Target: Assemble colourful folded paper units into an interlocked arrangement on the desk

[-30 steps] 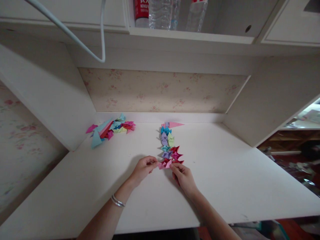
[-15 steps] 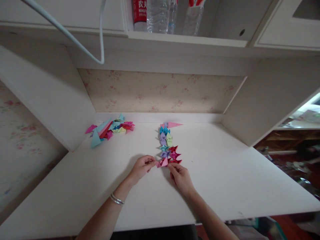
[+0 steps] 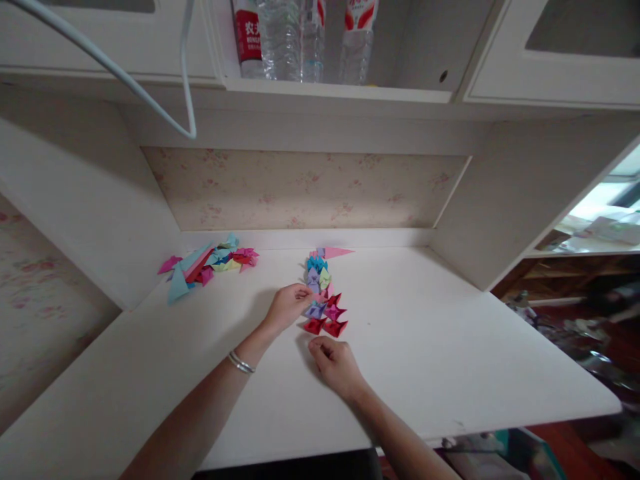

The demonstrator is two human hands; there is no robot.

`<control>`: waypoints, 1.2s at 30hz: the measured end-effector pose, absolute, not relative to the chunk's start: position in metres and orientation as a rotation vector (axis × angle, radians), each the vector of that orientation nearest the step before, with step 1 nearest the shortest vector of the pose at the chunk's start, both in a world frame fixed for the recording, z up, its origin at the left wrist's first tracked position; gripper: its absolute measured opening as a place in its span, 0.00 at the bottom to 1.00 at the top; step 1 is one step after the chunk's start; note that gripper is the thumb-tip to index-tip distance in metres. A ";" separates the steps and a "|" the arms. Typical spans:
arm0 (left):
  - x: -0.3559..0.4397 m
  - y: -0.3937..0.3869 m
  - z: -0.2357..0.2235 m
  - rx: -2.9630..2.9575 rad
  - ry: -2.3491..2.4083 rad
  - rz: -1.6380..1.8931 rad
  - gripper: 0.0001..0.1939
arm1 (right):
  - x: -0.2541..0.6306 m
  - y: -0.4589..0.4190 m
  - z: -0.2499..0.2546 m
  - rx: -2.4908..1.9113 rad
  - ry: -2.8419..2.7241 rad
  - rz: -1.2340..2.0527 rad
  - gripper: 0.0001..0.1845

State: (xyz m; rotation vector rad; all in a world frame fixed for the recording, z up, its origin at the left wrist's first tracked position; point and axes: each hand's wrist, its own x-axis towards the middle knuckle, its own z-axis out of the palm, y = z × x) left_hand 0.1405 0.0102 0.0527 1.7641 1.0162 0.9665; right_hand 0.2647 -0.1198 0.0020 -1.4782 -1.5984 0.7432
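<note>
My left hand (image 3: 291,305) reaches over the left side of a double row of small folded-paper pieces that look like origami cranes. Its thumb and fingers pinch a pink origami crane (image 3: 319,297), partly covered by the fingertips. Two red cranes (image 3: 335,327) lie side by side at the near end of the row. Beyond them are a purple crane (image 3: 316,311) and a magenta crane (image 3: 334,311). Just in front of the near end, my right hand (image 3: 336,365) rests by the tabletop, fingers curled, with nothing visible in them.
A loose heap of coloured folded paper (image 3: 210,261) lies at the back left of the white desk (image 3: 425,347). A pink paper point (image 3: 339,252) sticks out at the row's far end. Plastic bottles (image 3: 283,40) stand on the shelf above, and a white cable (image 3: 125,77) hangs at upper left.
My left hand has carried the pink crane away from the near end, farther up the row. My right hand has let go of it and drawn back slightly. The view has shifted a little.
</note>
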 end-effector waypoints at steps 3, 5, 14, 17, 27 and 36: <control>0.178 0.018 0.061 2.020 0.995 0.867 0.09 | 0.266 -0.119 0.001 -1.464 -1.638 0.720 0.17; 0.200 0.021 0.062 2.190 1.007 0.788 0.09 | 0.266 -0.119 0.001 -1.456 -1.659 0.694 0.16; 0.241 0.035 0.043 2.372 1.211 0.658 0.08 | 0.267 -0.117 0.000 -1.423 -1.677 0.634 0.14; 0.240 0.038 0.039 2.366 1.254 0.617 0.08 | 0.267 -0.117 0.001 -1.426 -1.672 0.647 0.14; 0.233 0.036 0.041 2.353 1.241 0.613 0.08 | 0.267 -0.116 0.004 -1.474 -1.642 0.713 0.15; 0.166 0.026 0.042 2.145 1.153 0.866 0.09 | 0.266 -0.118 0.003 -1.475 -1.636 0.749 0.16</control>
